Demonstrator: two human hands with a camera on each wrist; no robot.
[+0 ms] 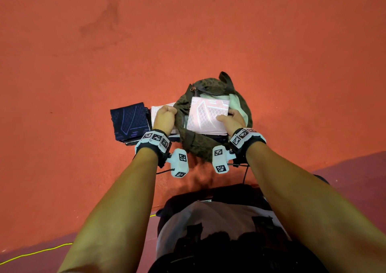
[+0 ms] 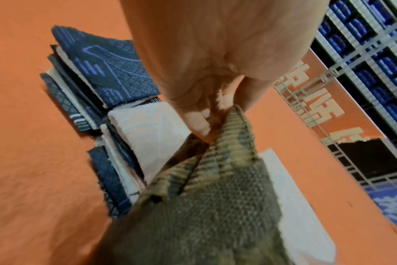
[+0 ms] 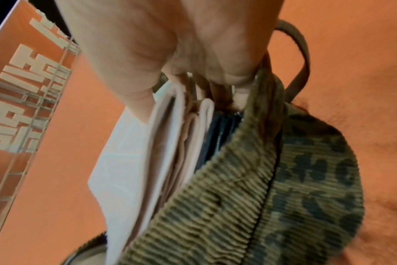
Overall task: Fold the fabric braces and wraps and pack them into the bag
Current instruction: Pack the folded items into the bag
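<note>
An olive leopard-print bag point(image 1: 205, 147) lies open on the orange floor. My left hand point(image 1: 165, 116) pinches its left rim point(image 2: 229, 136) and holds it up. A folded pink brace point(image 1: 206, 116) sits in the bag's mouth, and my right hand point(image 1: 231, 118) grips its near right edge with the thumb on top. In the right wrist view that hand point(image 3: 177, 93) clamps several pink folded layers point(image 3: 168, 152), with a navy piece point(image 3: 218, 130) beneath them inside the bag point(image 3: 249, 188). A stack of folded navy braces point(image 1: 129, 122) lies left of the bag, and another pink folded piece point(image 2: 152, 129) lies beside it.
The orange floor point(image 1: 188, 32) stretches all around. A darker maroon strip point(image 1: 355, 168) runs along its near edge, with a yellow cord point(image 1: 31, 254) at the lower left. A glass panel with pale lettering point(image 2: 324, 100) stands beyond the bag. The bag's strap point(image 1: 226, 80) loops at the far side.
</note>
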